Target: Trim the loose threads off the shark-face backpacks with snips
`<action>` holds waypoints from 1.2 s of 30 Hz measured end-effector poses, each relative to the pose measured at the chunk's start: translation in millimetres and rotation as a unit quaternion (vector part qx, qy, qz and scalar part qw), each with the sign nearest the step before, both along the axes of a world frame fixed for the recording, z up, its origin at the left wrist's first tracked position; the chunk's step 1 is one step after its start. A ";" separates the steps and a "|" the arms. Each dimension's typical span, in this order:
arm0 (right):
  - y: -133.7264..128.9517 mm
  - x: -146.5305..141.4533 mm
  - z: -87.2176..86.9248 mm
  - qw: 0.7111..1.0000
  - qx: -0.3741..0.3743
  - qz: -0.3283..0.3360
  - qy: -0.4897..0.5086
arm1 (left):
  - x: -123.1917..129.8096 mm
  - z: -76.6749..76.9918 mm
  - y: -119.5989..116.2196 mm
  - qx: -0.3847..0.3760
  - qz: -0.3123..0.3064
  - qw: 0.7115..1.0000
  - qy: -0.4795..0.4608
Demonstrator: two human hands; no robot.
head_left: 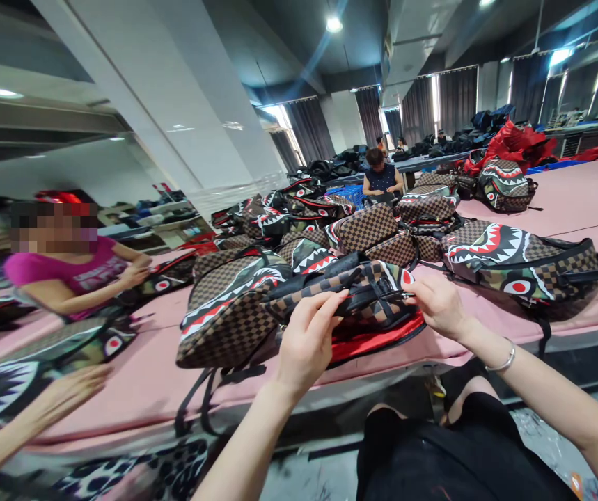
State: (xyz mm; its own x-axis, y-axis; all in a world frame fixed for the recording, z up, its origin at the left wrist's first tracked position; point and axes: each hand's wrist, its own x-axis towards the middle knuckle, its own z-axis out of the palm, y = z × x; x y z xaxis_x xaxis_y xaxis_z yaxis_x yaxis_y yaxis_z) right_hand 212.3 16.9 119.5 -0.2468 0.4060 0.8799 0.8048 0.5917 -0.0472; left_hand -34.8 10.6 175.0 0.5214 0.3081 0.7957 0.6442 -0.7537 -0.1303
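Note:
A brown checkered backpack with black trim and a red lining lies on the pink table in front of me. My left hand is closed on the backpack's black edge, thumb and fingers pinched together. At the bag's right end my right hand pinches its edge beside a red and white eye patch; whether a zipper pull is between the fingertips is too small to tell. Another checkered backpack with a shark mouth touches it on the left. To the right lies a shark-mouth backpack with a black handle.
Several more checkered bags are heaped behind. On the left sits a person in a magenta shirt handling a bag. Another person's hand rests by a camouflage bag at lower left. A white pillar rises beyond the table.

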 end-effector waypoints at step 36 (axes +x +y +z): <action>-31.1 69.4 -52.1 0.873 -0.172 0.060 0.453 | 5.4 97.9 23.1 0.006 0.104 0.988 -0.118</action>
State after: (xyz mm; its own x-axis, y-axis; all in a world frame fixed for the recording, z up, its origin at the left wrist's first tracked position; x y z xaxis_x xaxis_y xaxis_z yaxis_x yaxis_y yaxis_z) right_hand 281.6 -14.1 67.5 0.4284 0.7034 0.5672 0.2786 0.4944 -0.8234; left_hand -29.4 33.7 272.9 0.2479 0.3787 0.8917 0.7990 -0.6005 0.0329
